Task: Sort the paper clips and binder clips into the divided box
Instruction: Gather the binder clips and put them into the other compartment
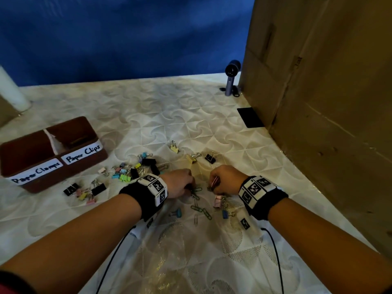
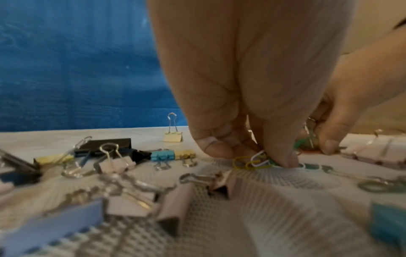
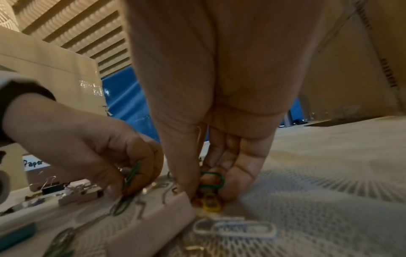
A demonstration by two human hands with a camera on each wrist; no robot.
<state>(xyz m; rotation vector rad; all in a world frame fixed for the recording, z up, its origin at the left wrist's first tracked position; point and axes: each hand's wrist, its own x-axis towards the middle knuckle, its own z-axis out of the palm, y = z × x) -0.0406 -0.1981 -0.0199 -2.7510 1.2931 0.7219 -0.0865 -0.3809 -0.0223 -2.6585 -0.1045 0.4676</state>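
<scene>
A brown divided box [image 1: 93,132] labelled "Paper Clamps" and "Paper Clips" stands at the left. Coloured and black binder clips [image 1: 135,169] lie scattered between it and my hands. Loose paper clips [image 1: 201,210] lie on the cloth just below the hands. My left hand [image 1: 191,190] is down on the cloth and pinches a small bunch of yellow, white and green paper clips [image 2: 256,160]. My right hand [image 1: 213,186], close beside it, pinches green and yellow paper clips [image 3: 212,180] with more gathered in its curled fingers. A white paper clip [image 3: 235,229] lies in front of it.
A tall cardboard box [image 1: 318,102] walls off the right side. A black card [image 1: 250,117] lies at its foot, and a small device on a stand [image 1: 232,78] sits behind. A white cylinder [image 1: 11,90] stands far left. Pink binder clips [image 1: 218,201] lie under my right wrist.
</scene>
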